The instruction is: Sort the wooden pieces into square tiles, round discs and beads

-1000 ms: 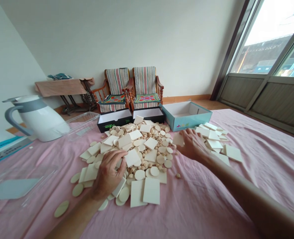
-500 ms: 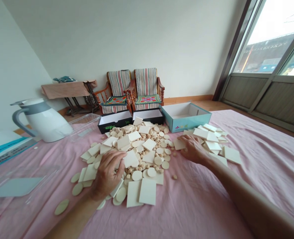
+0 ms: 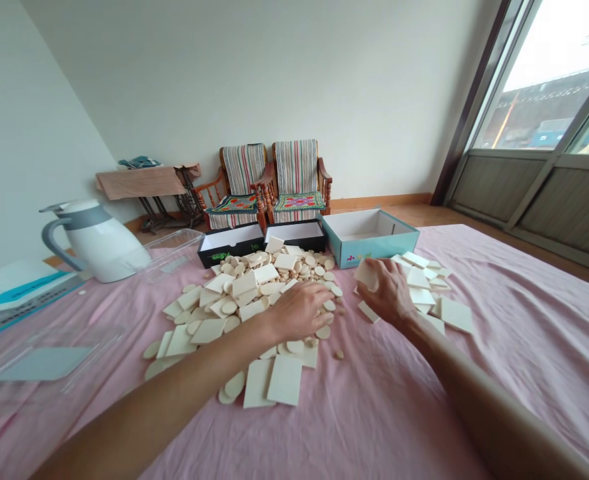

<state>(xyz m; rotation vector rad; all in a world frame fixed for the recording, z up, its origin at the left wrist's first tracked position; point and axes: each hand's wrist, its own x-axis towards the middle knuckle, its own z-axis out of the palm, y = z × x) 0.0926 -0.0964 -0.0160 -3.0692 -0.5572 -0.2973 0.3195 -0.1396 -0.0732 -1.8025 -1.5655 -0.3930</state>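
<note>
Left hand [image 3: 300,312] has moved from the left side of the wooden-piece pile [image 3: 244,285] to its right side; can't tell if its bent fingers grip anything. Right hand [image 3: 388,290] now has a square tile [image 3: 366,275] tilted up, fingers closed on it, near the blue box [image 3: 374,251]. Pile's on pink cloth [image 3: 354,413], before two black boxes [image 3: 234,244].

Pale flat tiles [image 3: 284,380], round discs [image 3: 235,385], overlapping, loosely heaped

A pile of pieces [image 3: 244,285] lies on the cloth [image 3: 374,413] before two boxes [image 3: 232,248], with a third box [image 3: 377,250] to their right, a jug [image 3: 107,243] to their left, and chairs [image 3: 295,170] behind.
</note>
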